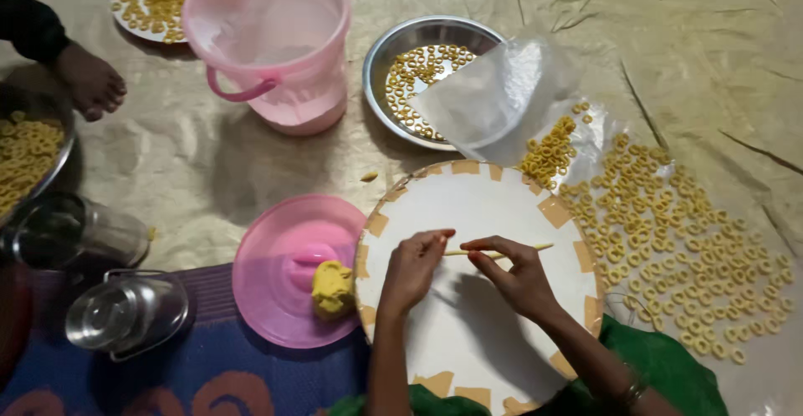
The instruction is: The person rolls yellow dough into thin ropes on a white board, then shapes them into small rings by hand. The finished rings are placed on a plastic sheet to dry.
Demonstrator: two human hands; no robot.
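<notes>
Both my hands sit over the round white board (477, 215): left hand (411, 270) and right hand (520, 275) each pinch an end of a thin yellow dough strand (500, 252) (pale, pencil-slim). Beyond lie a dough lump (333, 289) on a pink lid (276, 274), dough rings (686, 240), and crinkled plastic sheeting (711, 56).

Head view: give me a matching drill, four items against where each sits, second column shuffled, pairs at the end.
Items:
1. yellow dough lump
2. thin dough strand
3. pink bucket
4. loose dough rings

Places:
A. spread on the clear sheet right of the round white board
B. held between left hand and right hand over the board
C. on the pink lid
D. beside the steel bowl, top of frame

Pairs: 1-C, 2-B, 3-D, 4-A
</notes>
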